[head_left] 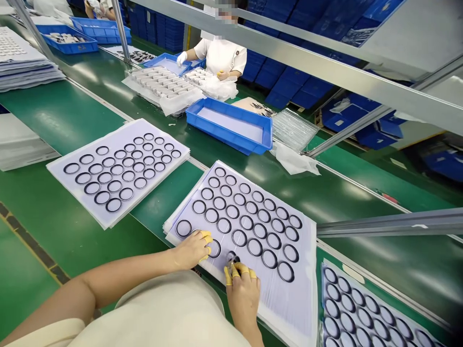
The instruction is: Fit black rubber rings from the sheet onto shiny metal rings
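Black-rimmed rings lie in rows on a stack of white sheets in front of me. My right hand, with yellow finger cots on its fingertips, is closed in a pinch on a dark ring at the near side of the sheet. The held ring looks tilted and is partly hidden by my fingers. My left hand, also in yellow finger cots, rests at the sheet's near left edge with its fingers curled together. It partly covers one ring and sits just left of another ring. What it pinches, if anything, is hidden.
A second sheet stack with rings lies to the left, another ring sheet at lower right. Beyond stand a blue tray and packs of white parts. Metal frame bars cross the bench. A co-worker works opposite.
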